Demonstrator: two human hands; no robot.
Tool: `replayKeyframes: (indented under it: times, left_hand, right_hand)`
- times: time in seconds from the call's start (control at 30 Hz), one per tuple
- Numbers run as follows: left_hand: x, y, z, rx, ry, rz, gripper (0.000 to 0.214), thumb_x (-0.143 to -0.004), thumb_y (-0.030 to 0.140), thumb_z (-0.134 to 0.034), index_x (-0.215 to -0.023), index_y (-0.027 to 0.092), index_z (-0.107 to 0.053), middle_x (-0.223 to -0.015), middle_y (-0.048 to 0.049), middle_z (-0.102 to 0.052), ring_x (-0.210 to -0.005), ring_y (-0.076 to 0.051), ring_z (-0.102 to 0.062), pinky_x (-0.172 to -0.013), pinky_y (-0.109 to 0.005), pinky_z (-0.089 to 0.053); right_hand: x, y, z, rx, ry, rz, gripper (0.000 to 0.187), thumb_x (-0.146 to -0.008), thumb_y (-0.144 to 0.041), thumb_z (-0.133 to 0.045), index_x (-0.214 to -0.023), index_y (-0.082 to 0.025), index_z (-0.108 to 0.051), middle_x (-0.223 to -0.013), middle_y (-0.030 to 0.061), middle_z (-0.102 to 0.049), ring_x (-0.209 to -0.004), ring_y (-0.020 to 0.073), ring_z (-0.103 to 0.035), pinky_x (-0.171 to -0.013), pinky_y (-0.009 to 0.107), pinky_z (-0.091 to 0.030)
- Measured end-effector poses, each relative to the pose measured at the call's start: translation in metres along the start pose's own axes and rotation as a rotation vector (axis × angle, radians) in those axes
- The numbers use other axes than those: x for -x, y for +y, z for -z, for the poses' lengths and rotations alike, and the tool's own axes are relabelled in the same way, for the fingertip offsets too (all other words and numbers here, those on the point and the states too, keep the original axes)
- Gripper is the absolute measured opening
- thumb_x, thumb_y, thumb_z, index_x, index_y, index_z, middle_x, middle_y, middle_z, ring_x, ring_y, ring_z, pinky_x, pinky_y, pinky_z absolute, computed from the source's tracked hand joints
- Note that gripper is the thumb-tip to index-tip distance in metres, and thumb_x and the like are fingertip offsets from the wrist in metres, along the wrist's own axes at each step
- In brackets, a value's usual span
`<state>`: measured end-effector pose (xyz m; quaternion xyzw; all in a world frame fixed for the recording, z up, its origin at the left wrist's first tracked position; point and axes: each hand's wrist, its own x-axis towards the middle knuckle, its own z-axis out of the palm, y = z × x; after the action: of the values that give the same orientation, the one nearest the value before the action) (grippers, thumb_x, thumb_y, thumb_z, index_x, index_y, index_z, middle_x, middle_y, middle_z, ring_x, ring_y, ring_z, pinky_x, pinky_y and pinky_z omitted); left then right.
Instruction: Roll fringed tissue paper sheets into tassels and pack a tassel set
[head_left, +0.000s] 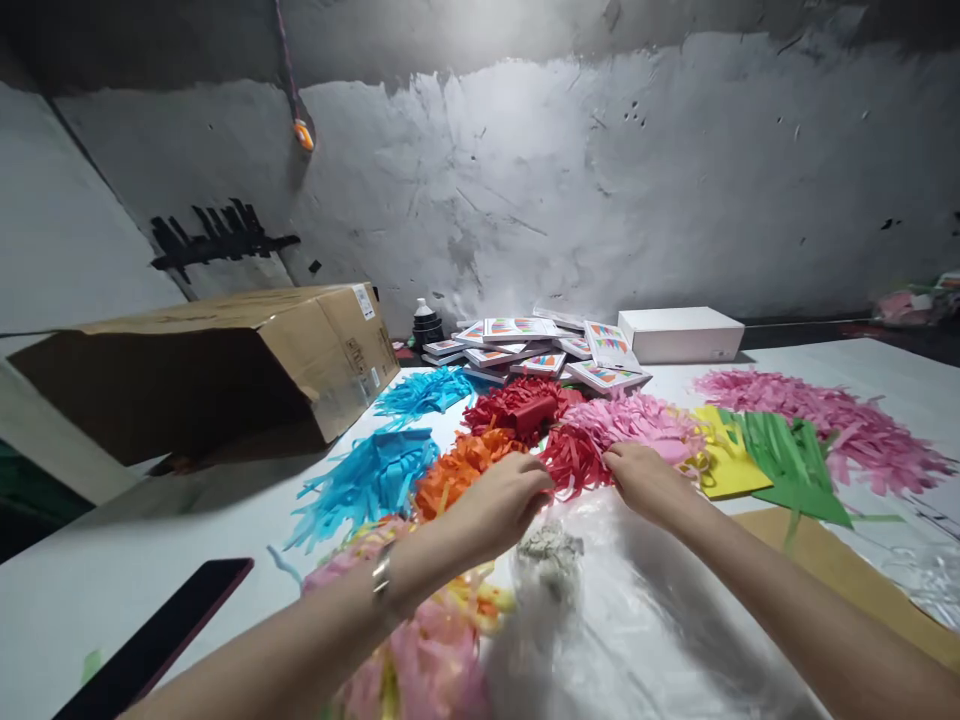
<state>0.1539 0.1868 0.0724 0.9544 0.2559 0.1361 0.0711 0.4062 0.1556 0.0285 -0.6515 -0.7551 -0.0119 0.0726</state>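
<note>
Red fringe: a bundle of cut red paper strips [574, 458] lies between the two hands, at the upper edge of the clear plastic [637, 610].
Left hand: curled [506, 505] at the red strips' left side; whether the fingers grip any cannot be told.
Right hand: bent fingers at the strips' right side [643, 480]; a grip cannot be made out.
Other fringes: orange [461, 468], dark red [521, 405] and pale pink [637, 422] close by; blue [375, 470] to the left; yellow [724, 450], green [795, 460] and deeper pink [832, 415] to the right.
Table: white top [225, 520], a dark phone-like slab [157, 640] at near left, brown sheet [840, 570] at near right.
Far edge: heaped flat packs with coloured prints [521, 340], beside a white box [681, 335].
Left side: open cardboard carton [322, 345], lying on its side.
Room: scuffed grey wall [525, 180], darker above; a cord with an orange end [302, 135] hangs before it.
</note>
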Motion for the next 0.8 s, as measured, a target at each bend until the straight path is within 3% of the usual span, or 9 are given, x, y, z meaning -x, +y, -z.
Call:
replayKeyframes:
  times: [0.07,0.13,0.23,0.33,0.47,0.6,0.7,0.8]
  left_hand:
    - [-0.051,-0.013,-0.023,-0.022,-0.072,-0.005,0.009,-0.094,0.015,-0.063,-0.095,0.017,-0.072,-0.104,-0.0089,-0.072,-0.098,-0.020,-0.067,-0.089,-0.033,-0.054]
    - [-0.089,-0.037,-0.042,-0.060,-0.099,0.053,0.016,-0.096,0.026,-0.065,-0.108,0.016,-0.068,-0.112,-0.0079,-0.069,-0.098,-0.020,-0.067,-0.087,-0.038,-0.057]
    - [-0.119,-0.077,-0.052,-0.128,-0.014,0.227,0.031,-0.099,0.034,-0.062,-0.126,0.018,-0.061,-0.127,-0.0102,-0.064,-0.106,-0.024,-0.066,-0.089,-0.045,-0.058]
    - [-0.131,-0.108,-0.045,-0.157,0.089,0.385,0.035,-0.098,0.034,-0.063,-0.128,0.017,-0.060,-0.130,-0.0108,-0.062,-0.109,-0.026,-0.065,-0.091,-0.047,-0.057]
    - [-0.144,-0.128,-0.014,-0.119,0.198,0.457,0.035,-0.098,0.034,-0.064,-0.128,0.016,-0.060,-0.128,-0.0105,-0.063,-0.107,-0.025,-0.066,-0.090,-0.045,-0.058]
    - [-0.153,-0.126,0.046,-0.085,0.441,0.434,0.032,-0.098,0.034,-0.063,-0.126,0.017,-0.061,-0.126,-0.0100,-0.064,-0.106,-0.024,-0.066,-0.089,-0.045,-0.058]
    - [-0.142,-0.101,0.090,-0.053,0.610,0.376,0.024,-0.100,0.027,-0.057,-0.116,0.011,-0.066,-0.110,-0.0093,-0.071,-0.096,-0.022,-0.068,-0.086,-0.039,-0.056]
    - [-0.102,-0.055,0.112,-0.019,0.679,0.271,0.022,-0.093,0.028,-0.063,-0.106,0.012,-0.071,-0.094,-0.0060,-0.074,-0.083,-0.019,-0.067,-0.078,-0.029,-0.052]
  right_hand:
    - [-0.031,0.017,-0.015,0.058,-0.037,-0.028,0.033,-0.097,-0.039,-0.064,-0.123,-0.018,-0.062,-0.126,0.0086,-0.063,-0.109,0.0217,-0.064,-0.094,0.044,-0.054]
    - [-0.046,0.035,-0.030,0.097,-0.061,-0.051,0.035,-0.097,-0.039,-0.063,-0.125,-0.018,-0.061,-0.128,0.0092,-0.062,-0.109,0.0219,-0.064,-0.093,0.044,-0.055]
    - [-0.048,0.057,-0.046,0.113,-0.079,-0.042,0.034,-0.097,-0.039,-0.063,-0.124,-0.018,-0.061,-0.127,0.0087,-0.062,-0.110,0.0221,-0.064,-0.094,0.045,-0.054]
    - [-0.042,0.067,-0.054,0.101,-0.085,-0.002,0.031,-0.098,-0.038,-0.063,-0.122,-0.019,-0.063,-0.128,0.0083,-0.062,-0.113,0.0224,-0.063,-0.096,0.046,-0.053]
    - [-0.039,0.068,-0.056,0.066,-0.089,0.034,0.028,-0.097,-0.037,-0.063,-0.117,-0.018,-0.064,-0.122,0.0075,-0.065,-0.110,0.0217,-0.064,-0.095,0.045,-0.054]
    - [-0.036,0.067,-0.045,-0.014,-0.059,0.076,0.028,-0.097,-0.037,-0.063,-0.118,-0.019,-0.064,-0.123,0.0070,-0.064,-0.107,0.0200,-0.064,-0.093,0.043,-0.055]
    - [-0.026,0.059,-0.025,-0.085,0.005,0.107,0.016,-0.098,-0.024,-0.059,-0.110,-0.016,-0.068,-0.123,0.0098,-0.066,-0.111,0.0222,-0.063,-0.097,0.045,-0.051]
    - [-0.004,0.036,0.001,-0.170,0.078,0.162,0.028,-0.099,-0.012,-0.045,-0.108,-0.016,-0.072,-0.122,0.0125,-0.067,-0.113,0.0230,-0.062,-0.099,0.041,-0.047]
